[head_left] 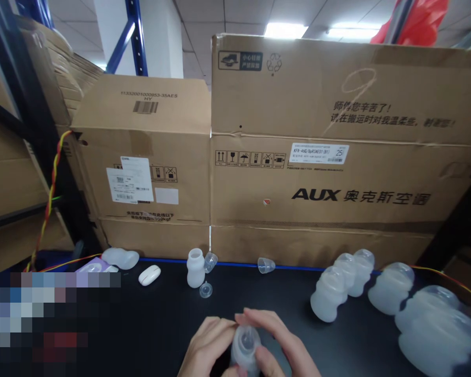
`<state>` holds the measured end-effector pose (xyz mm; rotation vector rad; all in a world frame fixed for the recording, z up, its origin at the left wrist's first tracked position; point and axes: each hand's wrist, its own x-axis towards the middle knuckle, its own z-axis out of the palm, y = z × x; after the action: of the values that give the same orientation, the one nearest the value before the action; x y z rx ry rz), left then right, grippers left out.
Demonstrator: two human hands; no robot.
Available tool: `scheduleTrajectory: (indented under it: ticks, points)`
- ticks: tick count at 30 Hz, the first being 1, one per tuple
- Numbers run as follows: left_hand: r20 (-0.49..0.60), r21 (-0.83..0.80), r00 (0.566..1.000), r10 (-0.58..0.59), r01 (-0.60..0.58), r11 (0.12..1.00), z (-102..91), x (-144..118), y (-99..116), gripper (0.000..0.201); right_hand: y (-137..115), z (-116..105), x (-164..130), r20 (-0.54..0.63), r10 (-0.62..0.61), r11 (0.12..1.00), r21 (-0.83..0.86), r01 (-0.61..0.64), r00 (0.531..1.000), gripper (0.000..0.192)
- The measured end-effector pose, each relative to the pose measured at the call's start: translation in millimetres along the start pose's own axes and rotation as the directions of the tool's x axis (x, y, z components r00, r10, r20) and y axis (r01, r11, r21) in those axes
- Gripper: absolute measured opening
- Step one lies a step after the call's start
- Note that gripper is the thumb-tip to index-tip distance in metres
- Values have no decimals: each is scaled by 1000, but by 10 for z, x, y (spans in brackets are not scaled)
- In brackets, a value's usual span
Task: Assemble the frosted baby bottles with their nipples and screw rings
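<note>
A small translucent plastic bottle [245, 356], waisted like a baby bottle and with a domed clear top, is held between both hands at the front of the table. My left hand [209, 346] is closed around its left side. From the right, my right hand [284, 343] grips it, thumb against the near side and fingers over the far rim. The bottle's lower part is cut off by the frame's bottom edge. Beyond the hands, an uncapped bottle [195, 268] stands upright, with a clear cup-shaped cap [211, 262] and a small round clear disc [206, 289] beside it.
Several capped bottles [329, 294] stand at the right. Another clear cap [266, 265] lies at the back edge. A white mouse [149, 275] and a bottle on its side [120, 258] are at the left. Cardboard [259, 214] walls the back; blurred blocks hide the lower left.
</note>
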<state>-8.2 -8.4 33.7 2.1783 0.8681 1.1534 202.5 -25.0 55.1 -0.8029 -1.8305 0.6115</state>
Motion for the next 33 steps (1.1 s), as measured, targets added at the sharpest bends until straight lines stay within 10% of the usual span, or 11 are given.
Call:
scheduleTrajectory:
  ticks: [8,19,33]
  points:
    - [8,62,1000,22,-22,998,-168,80,50,37,52,-62,-66,-136,-34,984,-177,10,990,46]
    - [5,-165,999,-41,41,985,-40,34,147,48,-141,-32,-7,-16,-17,990,-138,15,1000,62]
    - [61,-169,993,-104,113,979,-23,57,142,46,-130,-6,87,-91,77,988,-129,-88,993,35]
